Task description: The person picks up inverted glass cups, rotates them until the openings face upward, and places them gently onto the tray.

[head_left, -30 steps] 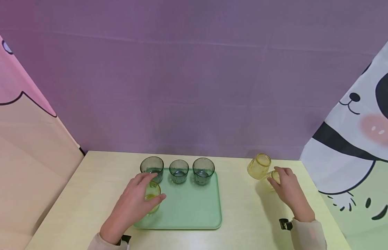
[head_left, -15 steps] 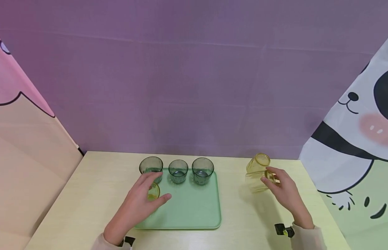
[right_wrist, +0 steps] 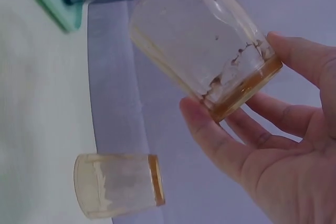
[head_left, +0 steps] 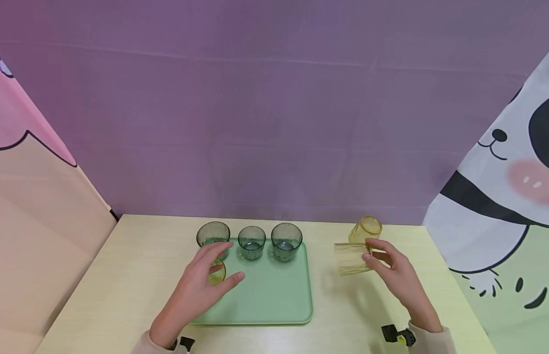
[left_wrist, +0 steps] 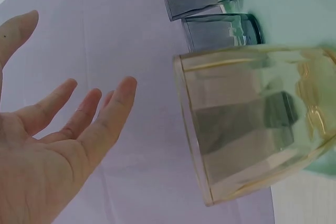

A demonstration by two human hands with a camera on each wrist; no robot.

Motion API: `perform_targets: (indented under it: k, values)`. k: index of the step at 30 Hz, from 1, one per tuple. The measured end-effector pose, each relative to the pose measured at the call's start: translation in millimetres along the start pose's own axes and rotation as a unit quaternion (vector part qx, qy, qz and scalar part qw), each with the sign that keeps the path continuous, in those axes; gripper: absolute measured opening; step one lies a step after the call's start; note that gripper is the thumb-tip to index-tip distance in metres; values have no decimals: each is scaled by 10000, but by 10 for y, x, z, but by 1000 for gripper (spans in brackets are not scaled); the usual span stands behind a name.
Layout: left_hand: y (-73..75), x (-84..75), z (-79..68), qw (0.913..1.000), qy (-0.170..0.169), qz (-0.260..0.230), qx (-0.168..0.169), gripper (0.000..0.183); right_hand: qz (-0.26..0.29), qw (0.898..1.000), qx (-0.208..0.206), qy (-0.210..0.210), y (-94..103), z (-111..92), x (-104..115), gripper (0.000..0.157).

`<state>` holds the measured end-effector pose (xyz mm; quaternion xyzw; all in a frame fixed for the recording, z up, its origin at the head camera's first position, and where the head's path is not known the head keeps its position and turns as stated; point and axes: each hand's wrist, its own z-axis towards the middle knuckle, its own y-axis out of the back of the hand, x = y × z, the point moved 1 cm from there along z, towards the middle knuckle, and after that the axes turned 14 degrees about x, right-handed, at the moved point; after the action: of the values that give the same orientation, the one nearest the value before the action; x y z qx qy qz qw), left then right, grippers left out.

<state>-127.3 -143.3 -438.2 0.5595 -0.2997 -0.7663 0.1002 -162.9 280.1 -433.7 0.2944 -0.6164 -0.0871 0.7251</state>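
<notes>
My right hand (head_left: 400, 278) pinches a clear yellow drinking glass (head_left: 348, 258) by its base, thumb on one side and fingers on the other. The glass lies sideways in the air, mouth to the left. In the right wrist view, the amber base of this glass (right_wrist: 205, 40) sits between the fingertips. My left hand (head_left: 194, 285) hovers with spread fingers beside another yellow glass (head_left: 218, 275), which stands upright on the green tray (head_left: 274, 300). A gap shows between the left hand (left_wrist: 58, 145) and that glass (left_wrist: 236, 124) in the left wrist view.
Three grey-green glasses (head_left: 252, 243) stand in a row along the tray's back edge. A third yellow glass (head_left: 362, 231) stands upside down at the back right of the wooden table (head_left: 146, 246), just behind the held one. A purple cloth (head_left: 274, 123) hangs behind the table.
The right hand has lifted the yellow glass, tipped it onto its side and carried it left, away from the upside-down one. The left hand has shifted slightly right and its fingers have spread.
</notes>
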Motion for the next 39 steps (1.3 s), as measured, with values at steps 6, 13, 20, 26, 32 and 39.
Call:
perform_targets:
  k: [6, 13, 20, 26, 32, 39]
  values:
    - [-13, -13, 0, 9987, 58, -494, 62, 64, 804, 9960, 98, 371, -74, -7, 41, 36]
    - [-42, -21, 20, 9951, 11, -983, 62, 65, 1634, 9835, 351, 691, -170, -20, 63, 34]
    - [-108, -30, 60, 9906, -196, -1352, 45, 66, 2073, 9729, 470, 912, -293, -25, 117, 35]
    - [-168, -77, 93, 9870, -242, -1581, 159, 67, 2331, 9650, 559, 1061, -411, -25, 173, 35]
    - [-230, -121, 112, 9856, -231, -1660, 203, 68, 2658, 9558, 568, 1123, -519, -22, 213, 36]
    - [-303, -181, 138, 9828, -386, -1781, 302, 69, 2925, 9447, 757, 1273, -658, -7, 260, 37]
